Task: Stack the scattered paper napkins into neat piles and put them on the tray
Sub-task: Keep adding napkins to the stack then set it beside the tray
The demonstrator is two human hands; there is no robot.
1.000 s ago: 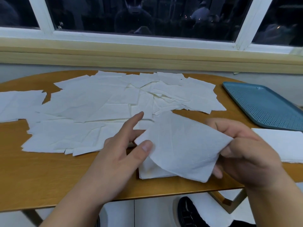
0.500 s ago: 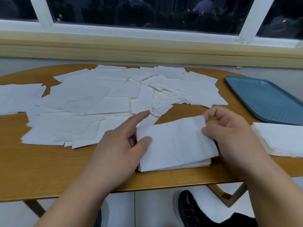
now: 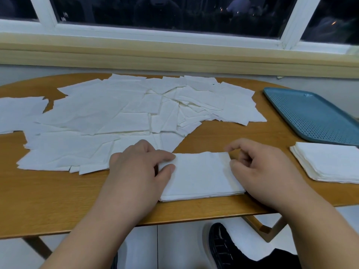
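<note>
My left hand [image 3: 136,171] lies palm down near the front of the bench [image 3: 48,197], fingers nearly straight. Its thumb rests on the left edge of a squared pile [image 3: 200,177], and the forefinger touches the far left corner. My right hand [image 3: 266,171] sits at the pile's right edge with its fingers curled. The thumb tip meets the edge, and the forefinger, blurred, reaches the far right corner. Whether that hand nips the paper or only touches it, I cannot tell. Both bare forearms come in from the bottom of the view and angle inward toward the pile, which lies flat on the wood between the two hands.

Loose napkins [image 3: 108,121] spread in overlapping sheets across the left and middle of the bench, some of them under the left hand's fingers. A second pile [image 3: 330,164] sits to the right of the right hand, apart from it, and just beyond it lies a blue-green tray [image 3: 314,117] with a dotted surface.

The bench is pale wood with a curved far edge, set against a wall under a wooden sill [image 3: 174,55] and a white-framed window [image 3: 174,14] — dark outside. Below the front edge a black shoe [image 3: 219,247] shows on a pale floor [image 3: 174,245].
</note>
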